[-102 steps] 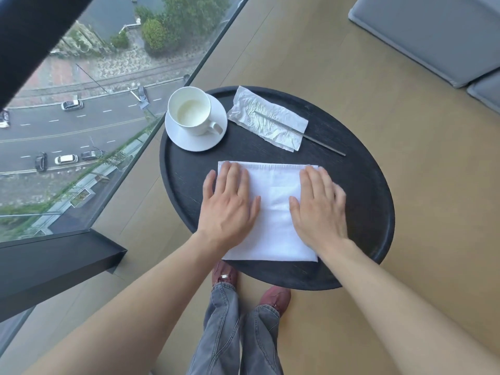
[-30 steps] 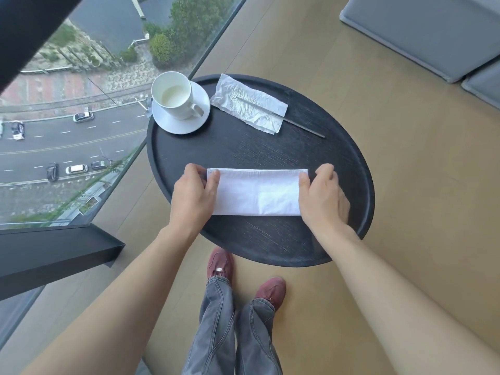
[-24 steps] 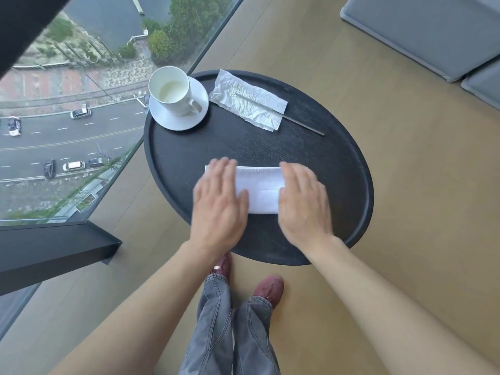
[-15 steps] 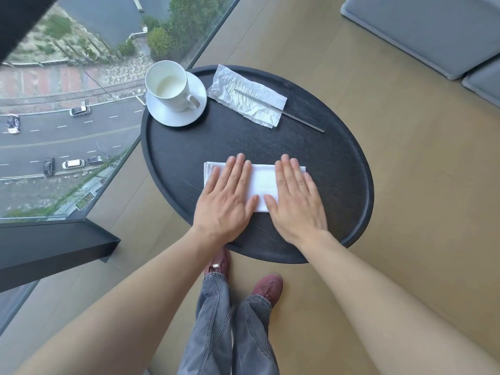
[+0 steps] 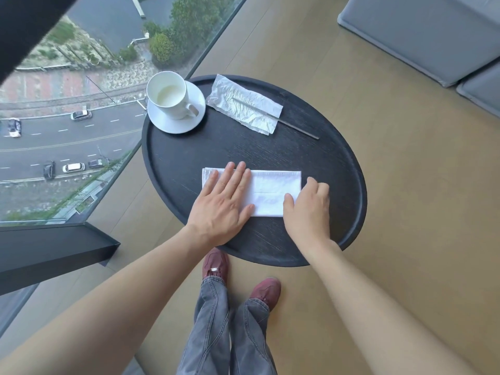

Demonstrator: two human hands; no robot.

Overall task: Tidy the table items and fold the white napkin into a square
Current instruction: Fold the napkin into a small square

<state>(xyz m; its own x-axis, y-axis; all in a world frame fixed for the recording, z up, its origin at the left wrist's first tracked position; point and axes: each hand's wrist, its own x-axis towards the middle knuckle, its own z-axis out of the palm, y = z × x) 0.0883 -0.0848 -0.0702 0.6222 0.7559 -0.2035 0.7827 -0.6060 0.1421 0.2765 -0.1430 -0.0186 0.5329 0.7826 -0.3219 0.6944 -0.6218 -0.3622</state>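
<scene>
The white napkin lies folded into a long rectangle near the front of the round black table. My left hand rests flat on the napkin's left half, fingers spread. At the napkin's right end my right hand has its fingers curled around the edge; its thumb lies on top of the cloth. A white cup stands on a white saucer at the table's far left. Beside it lies a crumpled clear wrapper with a thin metal stick poking out to the right.
A floor-to-ceiling window runs along the left, with a dark ledge below it. Grey cushions sit at the upper right on the wooden floor. My legs and red shoes are under the table's near edge.
Since 3.4 s ago the napkin went from a wide rectangle to a narrow strip. In the last half second my right hand slid from flat on the napkin to its right end and curled around it.
</scene>
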